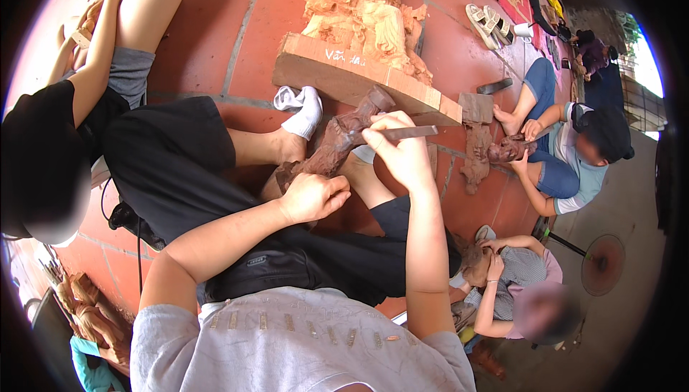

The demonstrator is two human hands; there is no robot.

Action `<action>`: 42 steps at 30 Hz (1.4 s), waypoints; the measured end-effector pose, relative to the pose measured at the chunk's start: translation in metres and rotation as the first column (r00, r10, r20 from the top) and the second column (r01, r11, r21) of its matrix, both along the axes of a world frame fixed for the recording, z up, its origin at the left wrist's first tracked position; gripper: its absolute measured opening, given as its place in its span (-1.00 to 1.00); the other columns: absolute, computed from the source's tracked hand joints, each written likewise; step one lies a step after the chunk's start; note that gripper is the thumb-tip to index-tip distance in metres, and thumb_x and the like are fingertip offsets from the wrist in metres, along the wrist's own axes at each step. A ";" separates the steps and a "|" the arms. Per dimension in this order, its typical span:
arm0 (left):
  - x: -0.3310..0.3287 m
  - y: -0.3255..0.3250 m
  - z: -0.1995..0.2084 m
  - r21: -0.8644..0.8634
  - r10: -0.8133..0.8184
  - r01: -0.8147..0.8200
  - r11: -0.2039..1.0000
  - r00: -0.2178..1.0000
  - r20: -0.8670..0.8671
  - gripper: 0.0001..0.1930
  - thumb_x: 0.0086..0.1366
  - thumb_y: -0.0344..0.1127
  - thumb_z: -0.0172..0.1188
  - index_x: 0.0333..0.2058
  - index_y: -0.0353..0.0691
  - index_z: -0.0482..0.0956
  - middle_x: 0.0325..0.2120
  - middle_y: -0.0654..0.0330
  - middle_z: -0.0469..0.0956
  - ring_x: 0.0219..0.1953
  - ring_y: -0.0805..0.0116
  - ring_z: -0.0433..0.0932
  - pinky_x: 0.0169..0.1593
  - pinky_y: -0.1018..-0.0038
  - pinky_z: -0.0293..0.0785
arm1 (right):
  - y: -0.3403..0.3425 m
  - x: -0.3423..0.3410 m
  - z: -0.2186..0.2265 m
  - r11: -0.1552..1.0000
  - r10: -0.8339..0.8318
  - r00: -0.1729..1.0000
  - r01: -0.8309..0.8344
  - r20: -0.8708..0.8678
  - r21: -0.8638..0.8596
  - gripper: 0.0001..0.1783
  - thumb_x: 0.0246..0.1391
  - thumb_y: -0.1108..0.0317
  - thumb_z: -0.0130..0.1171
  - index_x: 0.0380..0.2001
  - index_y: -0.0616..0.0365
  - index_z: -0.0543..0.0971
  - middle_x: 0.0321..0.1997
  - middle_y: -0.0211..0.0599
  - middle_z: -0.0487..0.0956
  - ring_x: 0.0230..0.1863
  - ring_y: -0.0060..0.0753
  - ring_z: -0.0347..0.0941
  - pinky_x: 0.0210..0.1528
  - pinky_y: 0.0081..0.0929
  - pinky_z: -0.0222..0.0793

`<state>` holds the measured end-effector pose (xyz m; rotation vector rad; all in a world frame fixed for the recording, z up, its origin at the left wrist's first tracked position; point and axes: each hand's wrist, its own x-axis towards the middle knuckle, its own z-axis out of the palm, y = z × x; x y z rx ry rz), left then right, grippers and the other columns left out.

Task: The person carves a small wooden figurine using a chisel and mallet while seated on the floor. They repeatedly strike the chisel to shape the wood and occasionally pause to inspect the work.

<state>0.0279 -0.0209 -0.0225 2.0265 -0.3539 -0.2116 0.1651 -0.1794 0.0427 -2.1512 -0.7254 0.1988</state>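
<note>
A dark reddish-brown wood carving lies tilted between my legs, its narrower block end pointing away from me. My right hand is closed round a flat metal chisel, just right of the carving's upper part. The chisel's dark bar sticks out to the right of my fingers. My left hand is curled closed at the carving's near end. Whatever its fingers may hold is hidden.
A large pale wood sculpture on a thick base stands ahead. Another dark carving lies on the tiles to the right. People sit close on both sides, one working a small carving. Sandals and a fan are farther off.
</note>
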 end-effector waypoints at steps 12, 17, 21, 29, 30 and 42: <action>-0.001 -0.004 -0.004 -0.044 0.037 -0.036 0.998 0.999 0.013 -0.79 0.26 -0.12 0.08 -0.36 -0.12 0.50 -0.65 0.04 0.53 -0.54 0.03 0.57 -0.45 0.17 0.48 | 0.015 -0.004 0.014 0.990 -0.121 0.988 0.112 -0.101 -0.086 -0.85 -0.01 0.36 0.28 -0.52 0.20 0.55 -0.53 -0.34 0.48 -0.47 -0.39 0.44 -0.41 -0.42 0.34; -0.002 -0.003 -0.001 -0.024 0.016 -0.016 1.000 1.000 0.000 -0.85 0.24 -0.19 0.15 -0.36 -0.11 0.52 -0.62 0.14 0.56 -0.53 0.12 0.58 -0.44 0.26 0.48 | 0.006 0.011 0.010 0.970 -0.233 0.907 0.189 -0.352 -0.154 -0.80 0.09 0.31 0.24 -0.51 0.20 0.54 -0.52 -0.44 0.51 -0.47 -0.64 0.41 -0.36 -0.57 0.34; -0.002 -0.004 -0.004 0.002 0.030 -0.030 1.000 1.000 0.006 -0.85 0.24 -0.18 0.15 -0.36 -0.11 0.52 -0.62 0.14 0.57 -0.53 0.11 0.58 -0.44 0.26 0.48 | 0.030 -0.007 0.026 0.954 -0.161 0.985 0.142 -0.054 -0.264 -0.79 0.05 0.29 0.27 -0.47 0.24 0.57 -0.52 -0.45 0.51 -0.46 -0.65 0.41 -0.37 -0.57 0.34; -0.002 -0.003 -0.003 -0.019 0.021 -0.021 1.000 1.000 -0.002 -0.85 0.23 -0.19 0.15 -0.37 -0.12 0.52 -0.62 0.13 0.57 -0.53 0.11 0.59 -0.44 0.27 0.49 | 0.034 -0.010 0.017 0.924 -0.158 0.981 0.189 0.116 -0.333 -0.73 0.03 0.23 0.26 -0.52 0.22 0.52 -0.61 -0.40 0.44 -0.52 -0.65 0.36 -0.44 -0.50 0.28; -0.002 -0.003 -0.004 -0.024 0.029 -0.029 0.999 1.000 0.001 -0.85 0.24 -0.19 0.15 -0.36 -0.12 0.53 -0.62 0.13 0.57 -0.54 0.11 0.59 -0.44 0.27 0.48 | 0.033 -0.007 0.016 0.928 -0.236 0.972 0.220 -0.018 -0.301 -0.73 0.04 0.23 0.26 -0.54 0.22 0.51 -0.62 -0.42 0.44 -0.55 -0.65 0.35 -0.46 -0.50 0.28; -0.002 -0.005 0.000 -0.057 0.033 -0.032 0.998 0.999 0.011 -0.84 0.23 -0.18 0.16 -0.37 -0.11 0.52 -0.62 0.12 0.56 -0.54 0.10 0.58 -0.43 0.27 0.48 | 0.014 0.009 0.003 0.914 -0.405 0.856 0.370 -0.322 -0.164 -0.73 0.08 0.26 0.24 -0.56 0.20 0.48 -0.68 -0.46 0.40 -0.58 -0.68 0.31 -0.50 -0.48 0.27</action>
